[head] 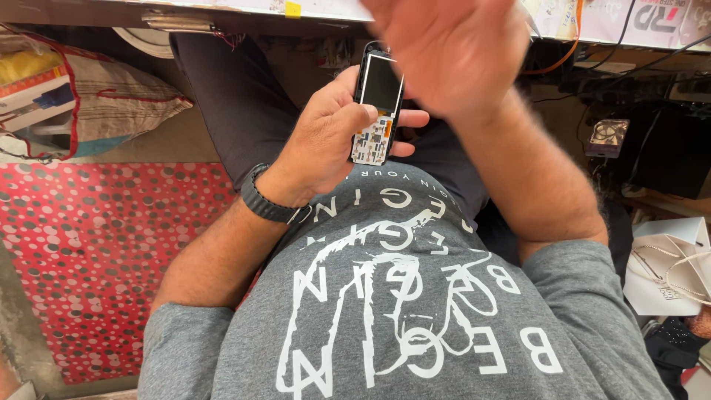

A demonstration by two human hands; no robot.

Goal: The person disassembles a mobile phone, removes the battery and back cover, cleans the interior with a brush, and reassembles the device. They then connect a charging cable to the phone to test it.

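Fingers (406,117) of the left hand (326,141) curled around a small black bar-shaped mobile phone with its front cover off (376,104), thumb pressed on the near long edge just below the screen, fingertips showing past the far edge. Pinched upright over the lap, close under the edge of the work surface (244,9). Right hand (444,52) raised above and in front of the handset, blurred, fingers loosely spread, holding nothing and apparently clear of the phone.

Probably light and stiff, easy to carry in one hand, yet fragile: bare keypad board exposed at the lower half, glass display above. Best gripped by the long plastic sides, as now, never by the face; pressure on the display or the open contacts likely to do harm. Smooth casing, so perhaps a little slippery.

Looks: dark glossy screen with a thin pale border, short orange strip just beneath, then a white board dotted with small metal contacts; black rim all round.

Further out: black band on the left wrist (261,198), grey printed shirt (400,311), dark trousers (229,96). Red floor covering with pale dots (96,252) to the left, cloth bag with red trim (111,104) beyond, white paper bag with cord handles (666,259) to the right, cables and dark devices under the surface.
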